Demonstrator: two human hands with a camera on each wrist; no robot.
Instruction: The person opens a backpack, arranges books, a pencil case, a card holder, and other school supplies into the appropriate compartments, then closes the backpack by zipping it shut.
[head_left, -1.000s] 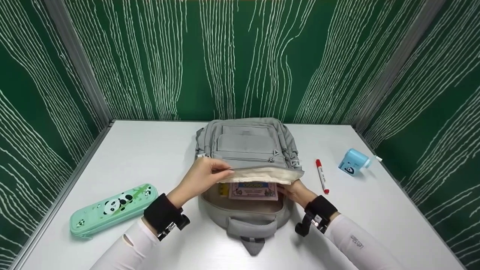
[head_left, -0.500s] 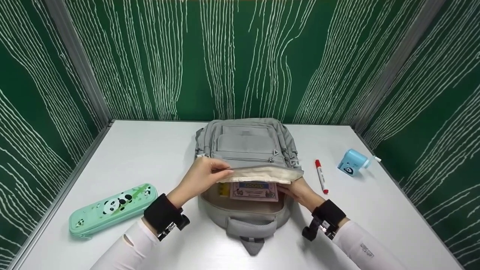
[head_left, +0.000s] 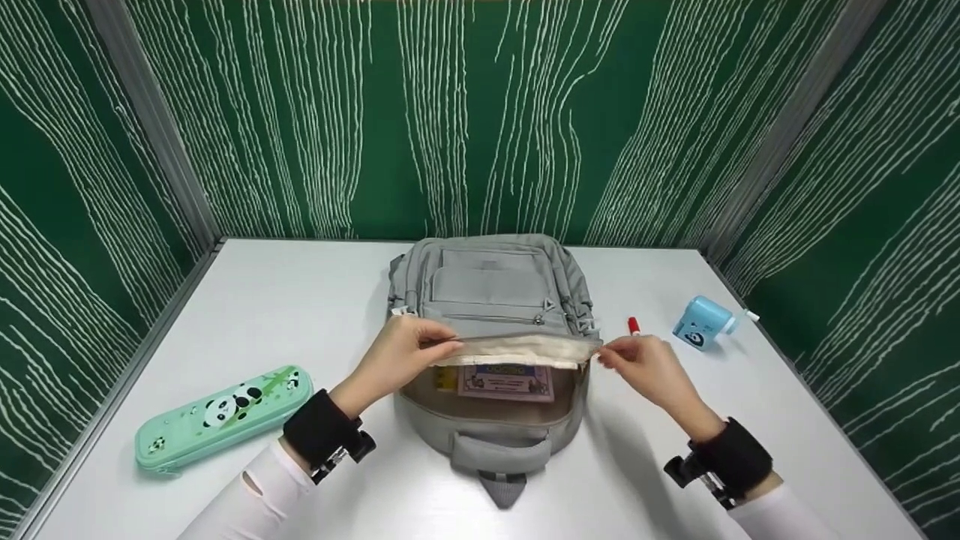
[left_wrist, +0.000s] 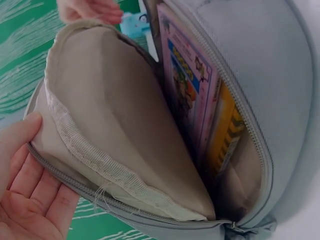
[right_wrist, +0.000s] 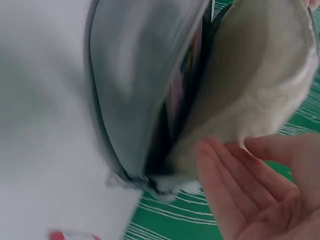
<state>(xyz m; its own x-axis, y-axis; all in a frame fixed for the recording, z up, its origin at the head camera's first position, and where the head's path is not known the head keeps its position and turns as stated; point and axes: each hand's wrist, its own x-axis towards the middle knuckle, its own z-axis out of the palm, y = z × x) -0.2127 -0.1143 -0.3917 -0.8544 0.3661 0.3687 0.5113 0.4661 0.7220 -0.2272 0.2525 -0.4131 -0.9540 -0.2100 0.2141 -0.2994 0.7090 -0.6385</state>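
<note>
A grey backpack (head_left: 491,285) lies on the white table, its main compartment unzipped and its front flap (head_left: 525,349) lifted, showing a beige lining. My left hand (head_left: 405,352) pinches the left part of the flap's edge between thumb and fingers. At the flap's right corner, my right hand (head_left: 649,371) holds the edge with its fingertips; in the right wrist view the fingers lie against the lining. Inside the bag are a pink book (left_wrist: 187,75) with a cartoon cover and a yellow item (left_wrist: 225,132) with black marks beside it.
A mint-green panda pencil case (head_left: 225,416) lies at the left. Right of the bag, a red-capped marker (head_left: 634,325) is partly hidden behind my right hand. A blue panda-printed pencil sharpener (head_left: 703,322) stands farther right. Green walls with white streaks border the table.
My right hand has come out of the bag's right side, moving right and up to the flap's corner. My left hand keeps its pinch on the flap, nearly still.
</note>
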